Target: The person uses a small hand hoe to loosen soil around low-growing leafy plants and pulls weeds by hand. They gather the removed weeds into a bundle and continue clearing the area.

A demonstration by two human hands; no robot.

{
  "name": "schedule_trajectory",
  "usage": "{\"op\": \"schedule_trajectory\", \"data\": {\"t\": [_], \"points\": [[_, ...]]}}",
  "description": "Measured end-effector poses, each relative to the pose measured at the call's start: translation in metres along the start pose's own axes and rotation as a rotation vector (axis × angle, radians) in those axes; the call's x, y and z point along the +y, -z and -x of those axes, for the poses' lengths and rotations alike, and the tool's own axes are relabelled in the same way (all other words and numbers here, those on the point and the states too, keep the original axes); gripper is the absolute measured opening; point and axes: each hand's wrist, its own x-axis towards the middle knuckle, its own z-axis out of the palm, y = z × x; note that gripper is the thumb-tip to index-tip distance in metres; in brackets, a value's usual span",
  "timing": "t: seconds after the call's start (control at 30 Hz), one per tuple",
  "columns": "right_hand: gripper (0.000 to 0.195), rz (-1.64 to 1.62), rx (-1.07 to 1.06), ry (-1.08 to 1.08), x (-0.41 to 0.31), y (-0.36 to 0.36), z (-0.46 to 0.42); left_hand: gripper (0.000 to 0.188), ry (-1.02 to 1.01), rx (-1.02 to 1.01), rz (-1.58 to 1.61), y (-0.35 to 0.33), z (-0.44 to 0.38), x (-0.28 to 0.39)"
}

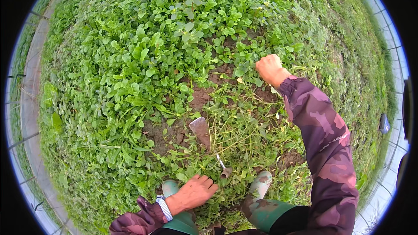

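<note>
My right hand (270, 68) is a closed fist low over the leafy plants at right of centre; whether stems are in it is hidden. My left hand (195, 191) hangs over my left boot, fingers loosely bent and apart, with nothing visible in it. Between the boots and the taller greens lies a hand tool with a flat, soil-stained metal blade (200, 130), a thin shank and a rusty socket end (226, 172). Flattened, loose-looking stems (245, 133) cover the ground beside the blade. Dense low leafy plants (130, 68) stand ahead and to the left.
Bare soil (200, 98) shows in patches near the middle. My muddy green rubber boots (271, 213) stand at the bottom. A pale strip (31, 104) borders the plants at left, and a metal wire grid curves along both sides. A small dark object (384, 123) lies at the right edge.
</note>
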Motion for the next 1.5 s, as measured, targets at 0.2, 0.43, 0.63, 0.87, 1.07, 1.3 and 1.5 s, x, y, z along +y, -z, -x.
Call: {"op": "schedule_trajectory", "data": {"t": [0.2,0.43,0.63,0.87,1.07,1.3,1.5], "points": [[0.03,-0.301,-0.004,0.091,-0.006,0.086,0.068,0.015,0.001,-0.018,-0.021,0.004,0.001,0.002],[0.038,-0.901,0.076,0.301,-0.056,0.117,0.085,0.013,-0.005,0.003,-0.016,0.0,0.003,0.004],[0.013,-0.49,0.349,0.025,-0.042,0.073,-0.011,0.014,-0.007,0.004,-0.019,0.0,0.002,0.002],[0.016,-0.358,0.338,-0.012,-0.042,0.04,-0.034,0.013,0.021,-0.003,-0.002,-0.002,0.007,-0.004],[0.013,-0.274,0.312,-0.007,-0.047,0.046,-0.038,0.012,0.018,0.024,0.017,-0.004,0.008,-0.006],[0.024,-0.262,0.124,-0.032,-0.051,0.051,-0.052,0.012,0.01,0.034,0.007,-0.003,0.006,-0.006],[0.023,-0.232,-0.139,-0.048,-0.065,0.065,-0.062,0.013,0.011,0.018,0.008,-0.002,0.005,-0.005]]}}
